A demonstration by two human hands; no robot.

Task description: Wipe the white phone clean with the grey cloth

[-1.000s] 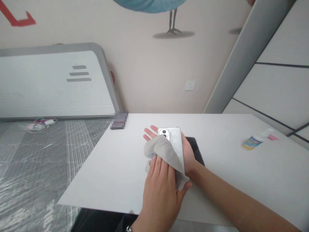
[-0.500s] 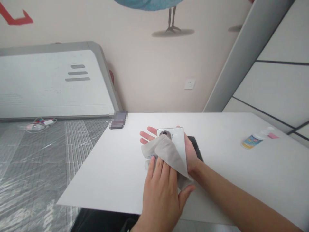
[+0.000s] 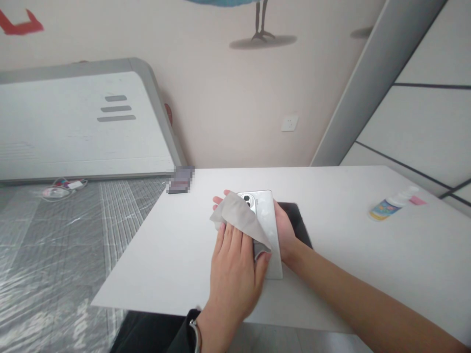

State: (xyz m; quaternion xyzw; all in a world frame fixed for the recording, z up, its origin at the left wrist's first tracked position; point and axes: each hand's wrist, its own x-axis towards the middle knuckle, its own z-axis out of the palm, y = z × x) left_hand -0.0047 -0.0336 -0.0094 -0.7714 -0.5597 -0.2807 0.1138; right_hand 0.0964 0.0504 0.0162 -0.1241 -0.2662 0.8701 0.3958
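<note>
The white smartphone (image 3: 265,215) lies back-up in the cradle of the right hand (image 3: 284,229), above the near middle of the white table (image 3: 349,255), its long axis running from the person outward toward the wall, camera lenses at the far end. The right hand comes in from the right and grips the phone from beneath — its palm wraps the right edge while its fingertips (image 3: 220,198) poke out past the left edge, so the phone is held firmly and not lying on the table. The left hand (image 3: 235,267) sits on top, nearer the person, its fingers flat and close together, pressing a grey cleaning cloth (image 3: 239,218) onto the phone's left half; the thumb pinches a fold of the cloth against the phone's lower part. The cloth spreads from under those fingers up and to the left, one corner reaching just beside the lenses. So the uncovered stretch of the phone lies ahead and to the right of the left hand, along that same long axis. A dark flat object (image 3: 296,225), perhaps a phone case, lies on the table under the right wrist — and a small bottle (image 3: 390,204) lies on its side well apart to the right.
</note>
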